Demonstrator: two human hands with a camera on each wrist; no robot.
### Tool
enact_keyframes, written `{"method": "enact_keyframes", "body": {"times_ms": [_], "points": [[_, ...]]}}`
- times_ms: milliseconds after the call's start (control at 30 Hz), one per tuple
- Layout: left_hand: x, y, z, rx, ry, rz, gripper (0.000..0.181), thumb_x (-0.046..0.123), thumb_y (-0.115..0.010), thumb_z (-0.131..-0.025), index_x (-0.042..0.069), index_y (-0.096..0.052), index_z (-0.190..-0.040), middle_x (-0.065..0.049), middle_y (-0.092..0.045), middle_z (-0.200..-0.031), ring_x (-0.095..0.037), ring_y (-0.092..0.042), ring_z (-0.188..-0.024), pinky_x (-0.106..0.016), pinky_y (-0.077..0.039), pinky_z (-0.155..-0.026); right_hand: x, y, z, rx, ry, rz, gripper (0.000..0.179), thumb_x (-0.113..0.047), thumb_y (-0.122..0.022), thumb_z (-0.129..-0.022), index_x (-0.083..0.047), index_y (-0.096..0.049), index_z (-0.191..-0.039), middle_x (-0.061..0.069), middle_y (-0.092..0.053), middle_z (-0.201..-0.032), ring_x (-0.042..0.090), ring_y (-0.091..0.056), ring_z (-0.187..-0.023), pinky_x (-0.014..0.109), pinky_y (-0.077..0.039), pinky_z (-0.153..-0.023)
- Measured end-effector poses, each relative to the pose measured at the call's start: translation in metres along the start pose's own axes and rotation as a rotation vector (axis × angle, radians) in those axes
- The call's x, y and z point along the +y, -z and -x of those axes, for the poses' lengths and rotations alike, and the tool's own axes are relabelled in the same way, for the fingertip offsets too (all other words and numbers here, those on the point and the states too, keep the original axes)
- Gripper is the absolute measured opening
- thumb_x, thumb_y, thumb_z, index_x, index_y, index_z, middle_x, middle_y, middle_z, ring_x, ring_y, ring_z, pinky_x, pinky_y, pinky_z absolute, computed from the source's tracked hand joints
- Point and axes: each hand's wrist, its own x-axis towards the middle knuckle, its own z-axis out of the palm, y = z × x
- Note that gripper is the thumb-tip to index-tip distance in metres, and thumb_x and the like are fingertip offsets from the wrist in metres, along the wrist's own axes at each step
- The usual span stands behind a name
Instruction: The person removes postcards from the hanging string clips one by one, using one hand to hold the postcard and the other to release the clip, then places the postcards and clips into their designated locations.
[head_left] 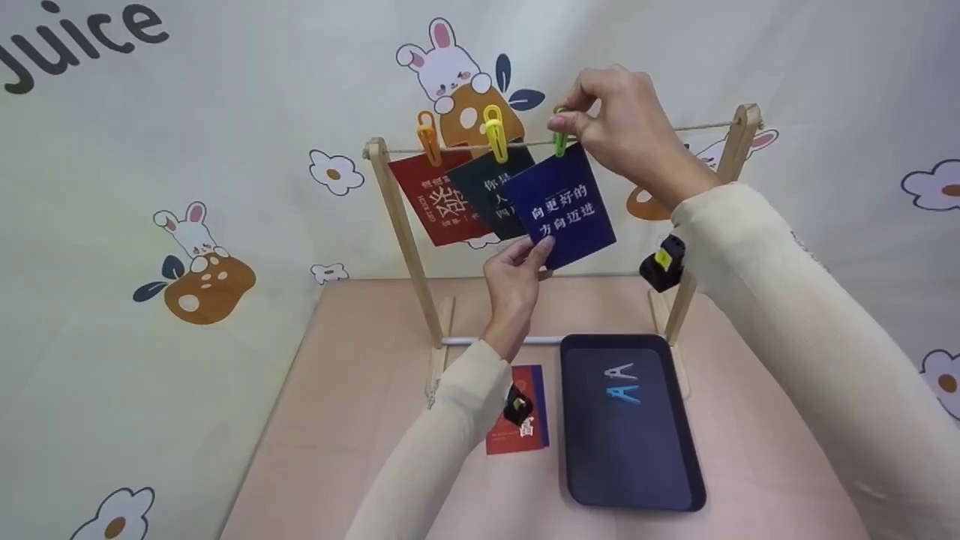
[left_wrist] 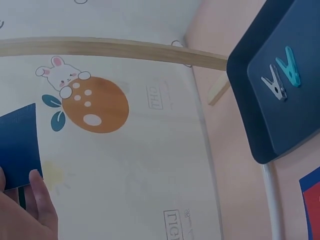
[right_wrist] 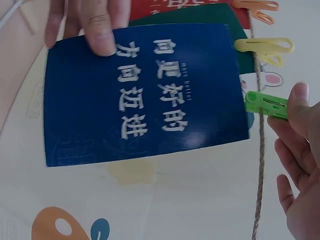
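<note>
With thumb and fingers, my left hand point(head_left: 511, 283) pinches the lower left edge of a blue card point(head_left: 583, 238) bearing white characters. My right hand point(head_left: 626, 120) pinches the handles of a green clothespin point(right_wrist: 265, 104) at the card's top edge, over a thin rope point(right_wrist: 260, 165). Left of these, a yellow clothespin point(head_left: 495, 135) holds a dark green card point(head_left: 480, 191) on the rope, and an orange clothespin point(head_left: 428, 139) holds a red card point(head_left: 427, 202). The blue card partly covers the dark green one, which overlaps the red one.
The rope runs between two posts of a wooden stand point(head_left: 409, 240). On the pink table, a dark tray point(head_left: 630, 465) contains a blue clothespin point(head_left: 622, 394) and a whitish clothespin point(head_left: 619, 371). Beside it lie a red card point(head_left: 501, 442) and a blue one beneath, partly behind my left arm.
</note>
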Motion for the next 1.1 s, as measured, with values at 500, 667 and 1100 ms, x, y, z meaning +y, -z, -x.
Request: {"method": "enact_keyframes", "body": {"times_ms": [500,667,1100], "points": [[-0.004,0.005,0.018,-0.002,0.084,-0.031,0.025,0.013,-0.078,-0.087,-0.001,-0.076,-0.107,-0.015,-0.078,-0.099,-0.005,-0.067,-0.073,-0.018,-0.057,-0.062,-0.002,0.000,0.006,0.168,-0.037,-0.121,0.029,-0.033,-0.064,-0.096,-0.007,-0.069,-0.107,0.002,-0.066,-0.105,0.006,-0.044,-0.093,0.020,-0.038,-0.088],[-0.005,0.010,0.024,-0.002,0.111,-0.042,0.026,0.014,-0.078,-0.087,-0.001,-0.076,-0.108,-0.015,-0.078,-0.101,-0.005,-0.067,-0.074,-0.018,-0.058,-0.065,0.004,-0.002,0.016,0.151,-0.077,-0.204,0.029,-0.032,-0.067,-0.094,-0.011,-0.070,-0.113,0.002,-0.066,-0.111,0.006,-0.046,-0.095,0.021,-0.039,-0.082],[-0.009,0.034,0.035,-0.012,0.156,-0.025,0.026,0.011,-0.076,-0.089,-0.004,-0.074,-0.110,-0.017,-0.077,-0.101,-0.009,-0.071,-0.076,-0.026,-0.062,-0.072,0.016,-0.014,0.041,0.158,-0.085,-0.273,0.036,-0.031,-0.068,-0.092,-0.019,-0.070,-0.126,0.005,-0.069,-0.116,0.013,-0.057,-0.107,0.020,-0.046,-0.086]]}}
